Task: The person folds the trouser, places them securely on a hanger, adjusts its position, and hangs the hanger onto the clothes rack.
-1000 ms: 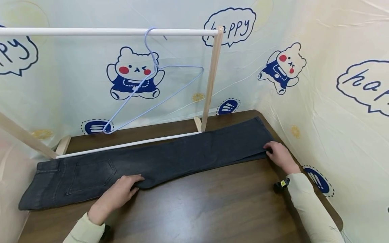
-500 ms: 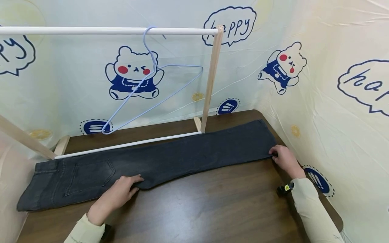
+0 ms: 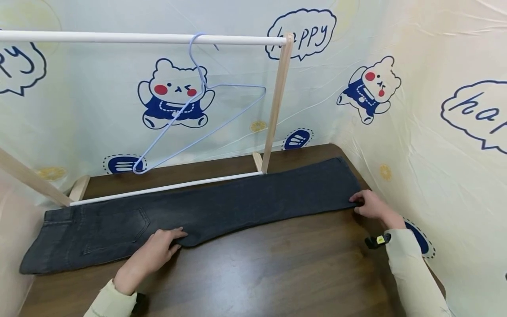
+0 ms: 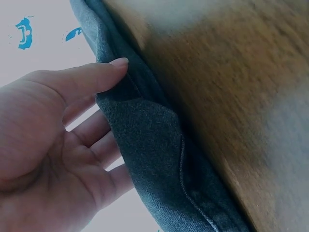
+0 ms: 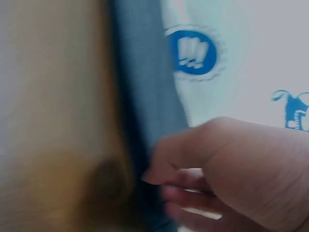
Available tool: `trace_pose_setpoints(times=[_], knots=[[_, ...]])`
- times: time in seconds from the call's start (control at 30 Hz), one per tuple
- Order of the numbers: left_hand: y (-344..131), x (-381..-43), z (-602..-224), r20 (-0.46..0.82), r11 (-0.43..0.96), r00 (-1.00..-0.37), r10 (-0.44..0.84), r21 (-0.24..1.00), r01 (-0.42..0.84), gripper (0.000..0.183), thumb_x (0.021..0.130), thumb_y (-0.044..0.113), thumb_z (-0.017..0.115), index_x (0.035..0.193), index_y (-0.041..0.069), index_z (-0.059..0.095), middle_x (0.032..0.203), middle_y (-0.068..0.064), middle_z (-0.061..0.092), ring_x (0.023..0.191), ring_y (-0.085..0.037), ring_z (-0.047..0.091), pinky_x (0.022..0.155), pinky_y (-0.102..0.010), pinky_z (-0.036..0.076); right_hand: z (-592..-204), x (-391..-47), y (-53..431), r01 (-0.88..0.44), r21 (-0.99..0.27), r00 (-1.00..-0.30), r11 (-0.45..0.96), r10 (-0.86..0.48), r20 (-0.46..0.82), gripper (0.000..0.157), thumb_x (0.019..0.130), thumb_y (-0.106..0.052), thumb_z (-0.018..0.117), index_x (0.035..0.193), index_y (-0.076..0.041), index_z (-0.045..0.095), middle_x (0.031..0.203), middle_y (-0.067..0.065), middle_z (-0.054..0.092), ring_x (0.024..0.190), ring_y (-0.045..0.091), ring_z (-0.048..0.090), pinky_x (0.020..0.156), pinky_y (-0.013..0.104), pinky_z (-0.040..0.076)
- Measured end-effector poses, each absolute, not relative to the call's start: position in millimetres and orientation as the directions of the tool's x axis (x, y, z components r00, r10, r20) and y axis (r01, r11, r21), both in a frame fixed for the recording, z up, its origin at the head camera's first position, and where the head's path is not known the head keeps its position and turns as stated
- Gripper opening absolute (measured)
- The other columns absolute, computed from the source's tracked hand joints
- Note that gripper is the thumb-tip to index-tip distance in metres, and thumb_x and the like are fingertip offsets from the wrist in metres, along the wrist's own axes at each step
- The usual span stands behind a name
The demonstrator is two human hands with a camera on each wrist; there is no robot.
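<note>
A pair of dark grey jeans (image 3: 233, 204) lies folded lengthwise on the brown table, waistband at the left and leg hems at the right. My left hand (image 3: 152, 253) holds the near edge at mid-length. In the left wrist view, its thumb (image 4: 108, 75) lies against the folded denim (image 4: 145, 130) and the other fingers reach over the far side. At the hem's near corner, my right hand (image 3: 372, 205) pinches the fabric between thumb and fingers. The right wrist view is blurred, but shows the thumb (image 5: 169, 154) on the edge of the denim (image 5: 145, 77).
A rack with a white top rail (image 3: 119, 37) and wooden posts (image 3: 279, 105) stands behind the jeans. From the rail hangs a light blue hanger (image 3: 233, 116). Its white lower bar (image 3: 170, 187) runs along the jeans' far edge. Printed cloth walls (image 3: 435, 53) border the table (image 3: 257, 273).
My right hand has shifted right and slightly toward me, drawing the hem corner along; the gap between the leg layers there has closed. The left hand has stayed in place.
</note>
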State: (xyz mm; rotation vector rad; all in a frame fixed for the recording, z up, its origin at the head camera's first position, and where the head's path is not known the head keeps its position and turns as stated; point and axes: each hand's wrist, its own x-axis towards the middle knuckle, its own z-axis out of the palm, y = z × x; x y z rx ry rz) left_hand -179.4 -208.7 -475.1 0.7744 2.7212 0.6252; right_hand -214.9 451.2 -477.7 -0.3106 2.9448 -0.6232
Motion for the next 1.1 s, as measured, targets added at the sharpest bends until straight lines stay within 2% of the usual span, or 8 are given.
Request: trace_pose_setpoints(times=[0.13, 0.23, 0.33, 0.47, 0.6, 0.87, 1.0, 1.1], knots=[[-207, -179, -476, -0.110, 0.774, -0.831, 0.545, 0.447, 0.448, 0.032, 0.086, -0.005, 0.075, 0.117, -0.003, 0.072, 0.129, -0.033, 0.063, 0.098, -0.041, 0.072, 0.082, -0.054, 0.058, -470, -238, 453, -0.148, -0.473, -0.975, 0.869, -0.207, -0.075, 0.023, 0.089, 0.003, 0.065, 0.110, 0.012, 0.070, 0.107, 0.029, 0.070, 0.098, 0.040, 0.067, 0.084, 0.051, 0.054], [-209, -178, -477, -0.101, 0.776, -0.832, 0.545, 0.436, 0.455, 0.032, 0.085, -0.005, 0.075, 0.117, -0.004, 0.073, 0.128, -0.034, 0.063, 0.098, -0.041, 0.072, 0.084, -0.056, 0.057, -469, -268, 453, -0.075, -0.489, -0.992, 0.869, -0.114, -0.051, 0.032, 0.095, 0.001, 0.059, 0.123, 0.017, 0.061, 0.118, 0.036, 0.064, 0.108, 0.049, 0.062, 0.093, 0.058, 0.051], [-209, -177, -477, -0.101, 0.778, -0.836, 0.540, 0.438, 0.450, 0.032, 0.086, -0.004, 0.075, 0.117, -0.005, 0.072, 0.129, -0.035, 0.062, 0.080, -0.032, 0.073, 0.077, -0.049, 0.059, -473, -296, 456, 0.012, -0.478, -0.999, 0.878, -0.011, -0.044, 0.044, 0.099, -0.004, 0.057, 0.134, 0.020, 0.048, 0.127, 0.041, 0.055, 0.118, 0.054, 0.055, 0.099, 0.062, 0.045], [-209, -175, -478, -0.109, 0.783, -0.844, 0.526, 0.451, 0.429, 0.033, 0.087, -0.003, 0.074, 0.120, -0.005, 0.071, 0.133, -0.035, 0.059, 0.049, -0.012, 0.054, 0.064, -0.034, 0.053, -483, -321, 463, 0.080, -0.441, -0.997, 0.894, 0.079, -0.021, 0.036, 0.099, -0.007, 0.058, 0.121, 0.021, 0.055, 0.112, 0.039, 0.060, 0.103, 0.051, 0.059, 0.089, 0.058, 0.049], [-210, -173, -478, -0.108, 0.783, -0.849, 0.517, 0.460, 0.419, 0.034, 0.089, -0.004, 0.072, 0.122, -0.005, 0.070, 0.135, -0.035, 0.058, 0.043, -0.003, 0.042, 0.062, -0.030, 0.049, -491, -332, 464, 0.119, -0.444, -0.985, 0.888, 0.162, 0.060, 0.020, 0.097, -0.004, 0.058, 0.105, 0.014, 0.064, 0.101, 0.031, 0.066, 0.090, 0.043, 0.062, 0.080, 0.054, 0.051], [-207, -172, -478, -0.118, 0.794, -0.864, 0.490, 0.470, 0.386, 0.032, 0.088, -0.006, 0.071, 0.120, -0.006, 0.071, 0.136, -0.035, 0.057, 0.043, -0.003, 0.043, 0.062, -0.032, 0.048, -507, -334, 468, 0.159, -0.507, -0.948, 0.847, 0.275, 0.162, 0.020, 0.099, -0.007, 0.059, 0.106, 0.010, 0.066, 0.101, 0.028, 0.068, 0.090, 0.041, 0.063, 0.082, 0.052, 0.050], [-207, -172, -477, -0.123, 0.786, -0.867, 0.482, 0.497, 0.367, 0.032, 0.088, -0.005, 0.071, 0.121, -0.006, 0.071, 0.137, -0.035, 0.056, 0.041, -0.004, 0.041, 0.053, -0.026, 0.041, -511, -335, 465, 0.217, -0.522, -0.934, 0.825, 0.332, 0.136, 0.020, 0.099, -0.009, 0.058, 0.108, 0.006, 0.067, 0.104, 0.026, 0.067, 0.093, 0.041, 0.063, 0.082, 0.055, 0.050], [-210, -171, -476, -0.130, 0.780, -0.867, 0.481, 0.515, 0.356, 0.035, 0.087, -0.001, 0.074, 0.122, -0.006, 0.070, 0.139, -0.036, 0.055, 0.040, -0.004, 0.042, 0.056, -0.026, 0.044, -510, -337, 460, 0.218, -0.463, -0.948, 0.859, 0.299, 0.110, 0.021, 0.098, -0.008, 0.057, 0.108, 0.007, 0.068, 0.106, 0.028, 0.068, 0.096, 0.045, 0.063, 0.083, 0.058, 0.050]])
